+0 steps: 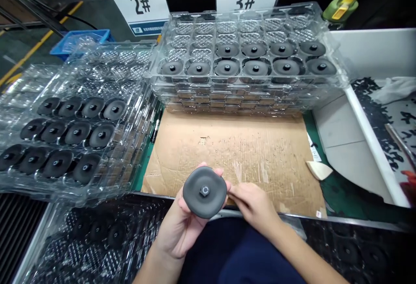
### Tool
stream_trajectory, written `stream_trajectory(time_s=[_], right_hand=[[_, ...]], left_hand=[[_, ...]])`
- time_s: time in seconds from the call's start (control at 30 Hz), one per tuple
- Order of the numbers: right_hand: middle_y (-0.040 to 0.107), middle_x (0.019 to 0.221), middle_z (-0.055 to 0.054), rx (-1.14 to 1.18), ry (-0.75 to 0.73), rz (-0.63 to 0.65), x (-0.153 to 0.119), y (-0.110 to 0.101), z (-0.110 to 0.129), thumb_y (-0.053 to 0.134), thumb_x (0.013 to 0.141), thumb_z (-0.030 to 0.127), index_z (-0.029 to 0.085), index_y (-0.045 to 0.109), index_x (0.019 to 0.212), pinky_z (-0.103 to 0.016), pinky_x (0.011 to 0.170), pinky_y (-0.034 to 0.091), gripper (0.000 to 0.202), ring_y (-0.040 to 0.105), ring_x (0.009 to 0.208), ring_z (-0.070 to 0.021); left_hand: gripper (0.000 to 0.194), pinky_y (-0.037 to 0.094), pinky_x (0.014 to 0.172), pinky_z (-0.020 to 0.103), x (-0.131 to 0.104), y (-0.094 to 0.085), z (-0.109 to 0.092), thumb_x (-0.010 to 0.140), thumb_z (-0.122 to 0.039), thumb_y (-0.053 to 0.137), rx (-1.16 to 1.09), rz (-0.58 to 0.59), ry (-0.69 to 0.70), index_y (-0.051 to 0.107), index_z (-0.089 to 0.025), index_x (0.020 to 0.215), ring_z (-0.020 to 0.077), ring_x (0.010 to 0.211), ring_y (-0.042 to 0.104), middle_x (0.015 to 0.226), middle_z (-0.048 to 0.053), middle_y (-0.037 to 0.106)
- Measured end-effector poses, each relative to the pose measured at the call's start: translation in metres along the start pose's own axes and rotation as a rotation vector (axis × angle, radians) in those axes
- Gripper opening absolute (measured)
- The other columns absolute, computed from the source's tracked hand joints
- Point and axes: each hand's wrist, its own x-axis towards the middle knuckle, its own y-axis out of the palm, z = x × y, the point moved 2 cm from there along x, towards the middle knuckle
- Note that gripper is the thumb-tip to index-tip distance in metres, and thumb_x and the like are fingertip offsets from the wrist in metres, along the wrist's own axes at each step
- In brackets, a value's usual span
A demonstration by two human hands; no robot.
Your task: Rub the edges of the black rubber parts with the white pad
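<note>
A black, rounded-square disc (196,197) with a small raised stub at its centre faces up toward me. From underneath, my left hand (185,232) grips it, fingertips showing around its rim. Close to the disc's right edge is my right hand (255,206), its thumb and fingers pinched together. Whether anything sits in that pinch is too small to make out. Below both hands lies a sheet of brown cardboard (227,145) with dark specks and torn patches.
Stacked clear plastic trays (227,98) with similar black discs stand at the back. More tray stacks (123,145) are on the left. A white bin (354,132) borders the right side, beside a pale wedge (319,170). Signs (139,2) reading 2# and 3# hang behind.
</note>
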Motion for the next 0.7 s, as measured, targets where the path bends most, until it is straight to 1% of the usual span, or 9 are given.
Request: stream_trajectory(time_s=[0.07,0.13,0.23,0.3,0.37,0.43,0.53,0.6,0.7], right_hand=[[0.067,0.083,-0.002,-0.001,-0.005,0.026,0.0,0.0,0.0,0.046,0.086,0.02,0.026,0.063,0.105,-0.03,0.068,0.048,0.027,0.061,0.074,-0.0161],[0.066,0.092,-0.002,-0.005,0.023,-0.012,0.006,-0.015,0.011,0.044,0.087,0.02,0.026,0.059,0.11,-0.029,0.069,0.048,0.028,0.061,0.079,-0.0159],[0.062,0.106,-0.003,-0.008,-0.02,-0.184,0.015,-0.048,0.052,0.045,0.088,0.02,0.028,0.051,0.119,-0.026,0.067,0.046,0.033,0.058,0.084,-0.0143],[0.064,0.098,-0.001,-0.03,-0.258,-0.213,0.023,-0.061,0.084,0.045,0.088,0.019,0.03,0.048,0.122,-0.027,0.067,0.043,0.036,0.057,0.079,-0.0133],[0.065,0.082,0.0,-0.074,-0.494,-0.125,0.032,-0.064,0.102,0.042,0.089,0.021,0.03,0.052,0.119,-0.029,0.066,0.041,0.033,0.056,0.072,-0.0135],[0.063,0.076,0.0,-0.101,-0.495,-0.037,0.042,-0.061,0.095,0.039,0.089,0.02,0.029,0.058,0.112,-0.029,0.066,0.04,0.031,0.055,0.07,-0.0135],[0.064,0.089,-0.001,-0.116,-0.199,-0.04,0.047,-0.053,0.053,0.042,0.087,0.015,0.027,0.06,0.11,-0.028,0.072,0.042,0.031,0.056,0.08,-0.0136],[0.064,0.09,-0.001,-0.121,-0.087,-0.031,0.038,-0.042,0.023,0.045,0.086,0.016,0.029,0.058,0.112,-0.027,0.072,0.044,0.032,0.057,0.08,-0.0137],[0.063,0.077,-0.001,-0.115,-0.059,0.022,0.017,-0.019,-0.004,0.045,0.086,0.016,0.028,0.06,0.109,-0.028,0.067,0.045,0.031,0.057,0.072,-0.014]], left_hand=[[0.048,0.045,0.093,0.031,0.0,0.001,0.0,0.066,-0.039,0.066,0.006,-0.015,-0.03,0.058,-0.028,0.112,0.0236,0.109,0.056,0.118,0.001,0.062],[0.049,0.045,0.093,0.031,-0.001,0.002,0.001,0.064,-0.04,0.067,0.019,-0.016,-0.056,0.058,-0.029,0.111,0.0236,0.107,0.057,0.118,0.001,0.062],[0.051,0.045,0.092,0.031,-0.001,0.002,0.006,0.064,-0.04,0.067,0.049,-0.007,-0.031,0.057,-0.027,0.113,0.0239,0.105,0.058,0.117,0.002,0.062],[0.052,0.044,0.092,0.029,0.0,0.001,0.012,0.065,-0.038,0.067,0.058,-0.011,-0.016,0.056,-0.025,0.114,0.0222,0.107,0.057,0.115,0.004,0.063],[0.052,0.043,0.092,0.025,0.0,-0.002,0.017,0.067,-0.036,0.066,0.053,-0.032,0.002,0.055,-0.023,0.116,0.0197,0.109,0.055,0.113,0.004,0.064],[0.051,0.044,0.091,0.025,0.001,-0.007,0.019,0.069,-0.034,0.065,0.049,-0.066,0.024,0.054,-0.024,0.118,0.0195,0.11,0.054,0.112,0.004,0.064],[0.05,0.042,0.095,0.031,-0.001,-0.016,0.016,0.07,-0.038,0.063,0.038,-0.138,0.037,0.054,-0.023,0.117,0.0234,0.109,0.055,0.116,0.006,0.062],[0.051,0.04,0.097,0.033,-0.003,-0.019,0.012,0.07,-0.041,0.062,0.007,-0.179,0.012,0.055,-0.023,0.116,0.0253,0.11,0.054,0.121,0.008,0.059],[0.051,0.042,0.096,0.032,-0.003,-0.02,0.008,0.068,-0.04,0.064,-0.029,-0.192,-0.012,0.055,-0.023,0.115,0.0253,0.11,0.054,0.121,0.007,0.059]])
